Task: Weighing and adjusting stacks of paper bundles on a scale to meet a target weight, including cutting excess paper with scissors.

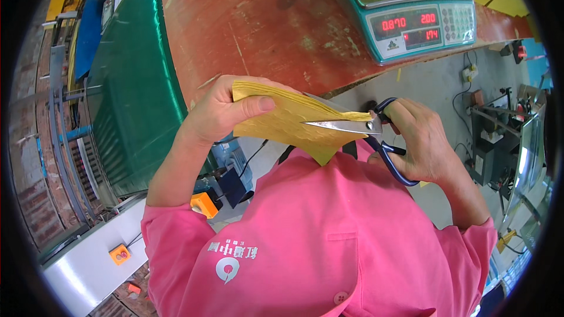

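Note:
A stack of thin yellow paper sheets [282,118] is pinched in my left hand [218,111], the thumb lying on top and the fingers hidden beneath. My right hand [418,138] grips the dark blue handles of a pair of scissors [341,125]. Their blades are spread around the stack's right edge, one lying across its near face and the other partly hidden behind the sheets. One lower corner of the paper hangs down in front of my pink shirt [288,235].
Beyond my hands stands a worn red-brown table [258,29]. A teal digital scale [411,26] with yellow material on its pan sits at its far right. Green machine casing [132,94] rises on the left. Metal equipment [499,135] and cables stand on the right-hand floor.

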A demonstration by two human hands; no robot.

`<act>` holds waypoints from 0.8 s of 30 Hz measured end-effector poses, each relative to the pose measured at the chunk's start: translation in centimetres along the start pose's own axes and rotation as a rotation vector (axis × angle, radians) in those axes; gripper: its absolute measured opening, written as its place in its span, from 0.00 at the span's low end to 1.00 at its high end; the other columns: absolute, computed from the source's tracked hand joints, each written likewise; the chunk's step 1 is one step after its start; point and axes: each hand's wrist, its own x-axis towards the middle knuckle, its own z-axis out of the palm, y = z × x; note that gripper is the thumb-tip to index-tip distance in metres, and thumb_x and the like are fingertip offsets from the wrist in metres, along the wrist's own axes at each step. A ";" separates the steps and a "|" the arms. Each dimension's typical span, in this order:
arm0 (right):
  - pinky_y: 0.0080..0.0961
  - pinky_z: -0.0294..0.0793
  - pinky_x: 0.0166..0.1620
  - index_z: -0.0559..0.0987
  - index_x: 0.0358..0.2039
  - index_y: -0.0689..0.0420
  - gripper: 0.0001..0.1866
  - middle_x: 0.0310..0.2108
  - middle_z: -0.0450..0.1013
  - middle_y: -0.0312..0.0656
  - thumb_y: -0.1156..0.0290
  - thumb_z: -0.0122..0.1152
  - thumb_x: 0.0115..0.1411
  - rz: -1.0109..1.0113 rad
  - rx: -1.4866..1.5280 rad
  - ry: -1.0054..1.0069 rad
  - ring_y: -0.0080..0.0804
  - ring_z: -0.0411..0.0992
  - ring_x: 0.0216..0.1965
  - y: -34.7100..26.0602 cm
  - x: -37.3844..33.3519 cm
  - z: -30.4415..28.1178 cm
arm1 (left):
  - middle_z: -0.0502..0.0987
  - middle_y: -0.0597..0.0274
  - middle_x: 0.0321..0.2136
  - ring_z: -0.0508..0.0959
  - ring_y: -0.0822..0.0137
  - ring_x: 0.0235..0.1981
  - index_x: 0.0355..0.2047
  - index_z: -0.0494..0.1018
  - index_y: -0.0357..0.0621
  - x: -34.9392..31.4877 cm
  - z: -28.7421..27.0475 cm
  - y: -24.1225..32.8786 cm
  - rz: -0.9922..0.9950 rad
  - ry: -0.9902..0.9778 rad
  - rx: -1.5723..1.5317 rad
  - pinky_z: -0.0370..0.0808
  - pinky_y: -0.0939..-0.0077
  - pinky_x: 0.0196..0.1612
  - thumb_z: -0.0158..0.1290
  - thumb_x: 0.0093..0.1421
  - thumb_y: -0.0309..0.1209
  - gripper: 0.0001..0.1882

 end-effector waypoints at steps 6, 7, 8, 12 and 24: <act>0.40 0.67 0.29 0.69 0.26 0.59 0.23 0.22 0.67 0.46 0.56 0.71 0.45 0.021 0.027 -0.027 0.49 0.68 0.26 0.5 0.0 -0.3 | 0.79 0.45 0.44 0.80 0.59 0.46 0.46 0.74 0.25 0.6 0.3 0.3 0.028 -0.019 0.003 0.76 0.68 0.51 0.54 0.61 0.26 0.17; 0.40 0.67 0.29 0.69 0.25 0.59 0.23 0.22 0.67 0.46 0.55 0.71 0.45 0.023 0.035 -0.023 0.49 0.68 0.25 0.6 -0.1 -0.2 | 0.79 0.44 0.44 0.80 0.59 0.46 0.46 0.74 0.25 0.7 0.4 0.3 0.039 -0.019 0.004 0.76 0.68 0.51 0.54 0.61 0.26 0.17; 0.40 0.66 0.28 0.69 0.25 0.59 0.23 0.21 0.66 0.46 0.54 0.71 0.45 0.025 0.043 -0.019 0.50 0.68 0.24 0.8 -0.1 -0.2 | 0.79 0.44 0.44 0.80 0.59 0.46 0.46 0.74 0.25 0.9 0.4 0.3 0.038 -0.022 0.004 0.76 0.68 0.51 0.54 0.61 0.26 0.17; 0.40 0.66 0.27 0.68 0.24 0.59 0.25 0.20 0.66 0.47 0.53 0.71 0.45 0.028 0.057 -0.020 0.50 0.68 0.23 1.2 -0.4 0.0 | 0.78 0.44 0.44 0.79 0.57 0.47 0.46 0.74 0.24 1.6 0.5 -0.2 0.047 -0.022 -0.052 0.75 0.66 0.51 0.54 0.60 0.26 0.17; 0.39 0.65 0.24 0.66 0.22 0.58 0.24 0.18 0.66 0.46 0.56 0.72 0.45 0.042 -0.018 -0.003 0.49 0.68 0.20 1.8 -0.8 0.1 | 0.79 0.43 0.44 0.79 0.56 0.46 0.46 0.74 0.25 3.0 0.5 -0.8 0.057 -0.072 -0.182 0.76 0.65 0.51 0.54 0.60 0.26 0.17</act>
